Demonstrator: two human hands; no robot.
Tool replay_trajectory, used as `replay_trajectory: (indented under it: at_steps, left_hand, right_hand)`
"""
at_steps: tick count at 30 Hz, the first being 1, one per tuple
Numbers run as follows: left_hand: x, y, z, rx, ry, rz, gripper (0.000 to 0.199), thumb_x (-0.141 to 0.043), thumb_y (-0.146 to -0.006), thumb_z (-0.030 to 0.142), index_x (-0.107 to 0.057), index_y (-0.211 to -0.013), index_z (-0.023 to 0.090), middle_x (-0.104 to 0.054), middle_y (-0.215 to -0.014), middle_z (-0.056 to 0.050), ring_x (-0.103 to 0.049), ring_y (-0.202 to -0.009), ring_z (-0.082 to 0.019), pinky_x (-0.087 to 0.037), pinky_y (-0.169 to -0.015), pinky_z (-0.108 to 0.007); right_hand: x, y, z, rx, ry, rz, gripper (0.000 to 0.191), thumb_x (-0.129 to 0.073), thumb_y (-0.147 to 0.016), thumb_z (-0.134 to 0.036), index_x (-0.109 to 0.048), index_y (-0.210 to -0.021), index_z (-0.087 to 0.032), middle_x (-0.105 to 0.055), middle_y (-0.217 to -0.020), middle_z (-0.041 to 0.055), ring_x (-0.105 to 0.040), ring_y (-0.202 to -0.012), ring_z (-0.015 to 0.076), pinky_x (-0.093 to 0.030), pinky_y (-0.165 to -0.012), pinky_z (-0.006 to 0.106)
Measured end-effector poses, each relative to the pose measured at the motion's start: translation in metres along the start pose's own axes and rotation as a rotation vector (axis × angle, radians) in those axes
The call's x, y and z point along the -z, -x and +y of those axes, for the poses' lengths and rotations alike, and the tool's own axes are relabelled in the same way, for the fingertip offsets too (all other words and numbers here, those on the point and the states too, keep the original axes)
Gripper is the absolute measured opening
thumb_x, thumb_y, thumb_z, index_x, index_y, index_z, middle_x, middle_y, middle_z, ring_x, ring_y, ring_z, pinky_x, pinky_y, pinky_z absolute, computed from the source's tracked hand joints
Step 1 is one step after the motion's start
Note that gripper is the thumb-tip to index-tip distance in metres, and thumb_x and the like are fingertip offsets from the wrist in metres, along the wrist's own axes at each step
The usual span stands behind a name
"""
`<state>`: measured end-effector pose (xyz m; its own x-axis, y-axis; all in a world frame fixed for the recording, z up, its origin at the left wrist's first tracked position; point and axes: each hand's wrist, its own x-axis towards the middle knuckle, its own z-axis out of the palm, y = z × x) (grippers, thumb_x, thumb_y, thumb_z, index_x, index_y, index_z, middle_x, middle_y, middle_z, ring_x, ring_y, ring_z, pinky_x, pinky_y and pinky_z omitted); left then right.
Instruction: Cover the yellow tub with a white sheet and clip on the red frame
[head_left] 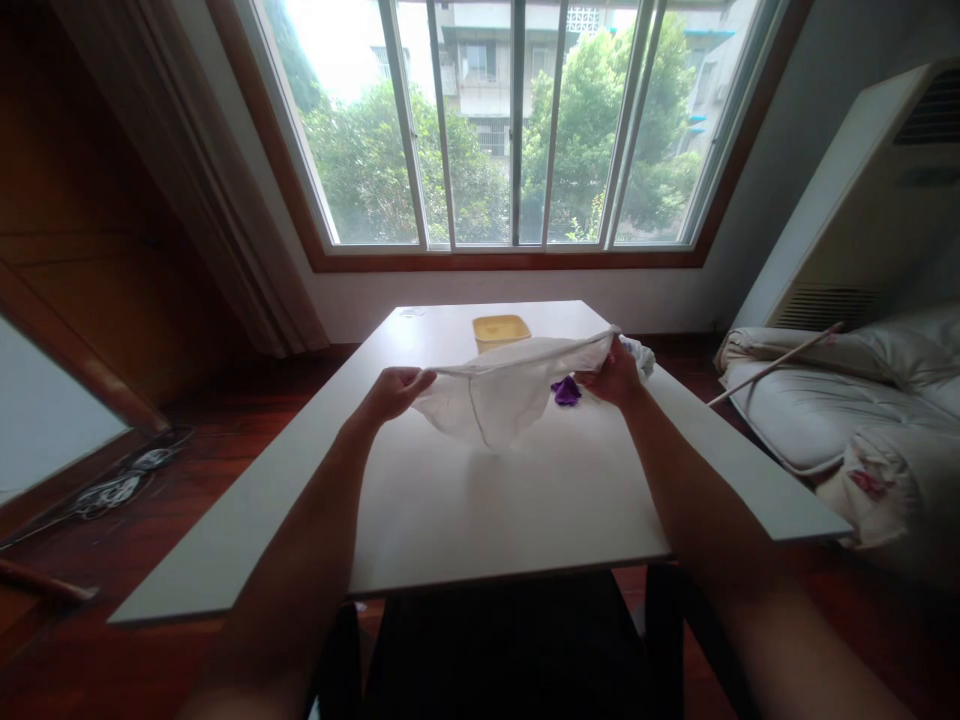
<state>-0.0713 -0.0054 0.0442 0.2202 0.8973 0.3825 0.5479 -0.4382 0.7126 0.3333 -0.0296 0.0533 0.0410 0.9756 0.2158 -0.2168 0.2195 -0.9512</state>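
Note:
A thin, white, see-through cloth (502,390) is stretched between my two hands above the table, sagging in the middle. A darker seam or cord runs down its front, and its upper edge looks banded. My left hand (397,392) pinches the cloth's left end between thumb and fingers. At the higher right end, my right hand (616,375) is closed on the edge. A small purple cloth (566,391) lies on the table just left of my right hand. Behind that hand is a crumpled whitish patterned item (641,357), partly hidden.
The white table (480,535) carries a yellow plastic container (501,330) beyond the cloth, its lower part covered. A sofa or padded seat (862,400) with a stick (776,363) across it stands on the right. Cables (124,482) lie on the floor at left.

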Motion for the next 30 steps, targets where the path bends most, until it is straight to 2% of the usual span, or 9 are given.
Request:
replay_trajectory:
  at_steps: [3, 5, 9, 12, 16, 20, 25, 28, 30]
  left_hand:
    - [-0.004, -0.002, -0.010, -0.051, -0.452, -0.059, 0.044, -0.053, -0.085, 0.059, -0.068, -0.064, 0.023, -0.065, -0.062, -0.004, -0.061, -0.067, -0.022, -0.043, -0.063, -0.029]
    - [-0.006, -0.004, -0.020, -0.081, -0.591, -0.032, 0.033, -0.054, -0.085, 0.051, -0.072, -0.073, 0.026, -0.074, -0.089, -0.007, -0.066, -0.094, -0.028, -0.048, -0.081, -0.035]
    - [-0.005, -0.004, -0.031, -0.150, -0.699, 0.162, 0.018, -0.061, -0.080, 0.037, -0.072, -0.077, 0.023, -0.061, -0.134, -0.011, -0.046, -0.134, -0.036, -0.031, -0.112, -0.054]
    - [-0.002, -0.001, -0.022, -0.217, -0.696, 0.369, 0.017, -0.058, -0.083, 0.031, -0.071, -0.086, 0.021, -0.053, -0.142, -0.012, -0.038, -0.140, -0.037, -0.020, -0.117, -0.059]
    - [-0.003, 0.002, 0.001, -0.275, -0.616, 0.489, 0.025, -0.051, -0.084, 0.021, -0.067, -0.103, 0.019, -0.056, -0.134, -0.014, -0.046, -0.134, -0.033, -0.035, -0.111, -0.050]
    - [-0.020, 0.006, 0.021, -0.382, -0.533, 0.436, 0.024, -0.052, -0.081, 0.018, -0.065, -0.101, 0.018, -0.063, -0.117, -0.012, -0.056, -0.119, -0.029, -0.044, -0.104, -0.043]
    - [-0.052, 0.011, 0.037, -0.551, -0.453, 0.266, 0.012, -0.060, -0.081, 0.026, -0.067, -0.089, 0.020, -0.065, -0.109, -0.011, -0.059, -0.111, -0.028, -0.049, -0.100, -0.044]
    - [-0.071, 0.016, 0.042, -0.639, -0.468, 0.188, 0.013, -0.064, -0.081, 0.034, -0.068, -0.081, 0.022, -0.063, -0.116, -0.011, -0.055, -0.119, -0.031, -0.044, -0.107, -0.051]
    - [-0.082, 0.019, 0.043, -0.687, -0.500, 0.146, 0.016, -0.066, -0.081, 0.038, -0.070, -0.082, 0.023, -0.062, -0.124, -0.011, -0.051, -0.127, -0.032, -0.033, -0.116, -0.057]
  right_hand:
    - [0.002, -0.003, 0.011, 0.048, 0.144, -0.160, 0.069, -0.031, -0.086, -0.083, -0.058, -0.087, -0.020, -0.062, -0.067, 0.0045, -0.053, -0.057, 0.0152, -0.042, -0.051, 0.029]
    - [0.003, -0.003, 0.020, 0.045, 0.360, -0.223, 0.066, -0.047, -0.079, -0.083, -0.060, -0.076, -0.018, -0.057, -0.057, 0.0025, -0.051, -0.053, 0.0151, -0.042, -0.050, 0.028]
    - [0.001, 0.000, 0.033, 0.095, 0.828, -0.331, 0.051, -0.073, -0.070, -0.066, -0.062, -0.058, -0.018, -0.055, -0.049, 0.0003, -0.047, -0.046, 0.0128, -0.037, -0.048, 0.026]
    - [-0.004, 0.002, 0.037, 0.194, 1.050, -0.377, 0.044, -0.076, -0.071, -0.059, -0.064, -0.056, -0.020, -0.067, -0.064, 0.0037, -0.059, -0.058, 0.0166, -0.042, -0.056, 0.027]
    - [-0.009, 0.000, 0.042, 0.303, 1.128, -0.371, 0.034, -0.077, -0.073, -0.051, -0.066, -0.060, -0.022, -0.070, -0.070, 0.0054, -0.064, -0.071, 0.0207, -0.047, -0.066, 0.028]
    - [-0.015, -0.001, 0.044, 0.470, 1.139, -0.292, 0.032, -0.067, -0.084, -0.049, -0.069, -0.070, -0.021, -0.070, -0.077, 0.0078, -0.062, -0.076, 0.0221, -0.047, -0.074, 0.032]
    - [-0.027, 0.003, 0.041, 0.594, 1.026, -0.220, 0.033, -0.063, -0.088, -0.052, -0.070, -0.077, -0.021, -0.070, -0.088, 0.0096, -0.062, -0.089, 0.0241, -0.047, -0.085, 0.036]
    - [-0.033, 0.006, 0.039, 0.579, 1.002, -0.215, 0.048, -0.052, -0.094, -0.056, -0.064, -0.063, -0.022, -0.069, -0.081, 0.0095, -0.061, -0.088, 0.0240, -0.047, -0.085, 0.036]
    - [-0.036, 0.009, 0.039, 0.548, 1.032, -0.231, 0.055, -0.049, -0.094, -0.058, -0.058, -0.054, -0.022, -0.066, -0.071, 0.0092, -0.061, -0.081, 0.0236, -0.047, -0.082, 0.037]
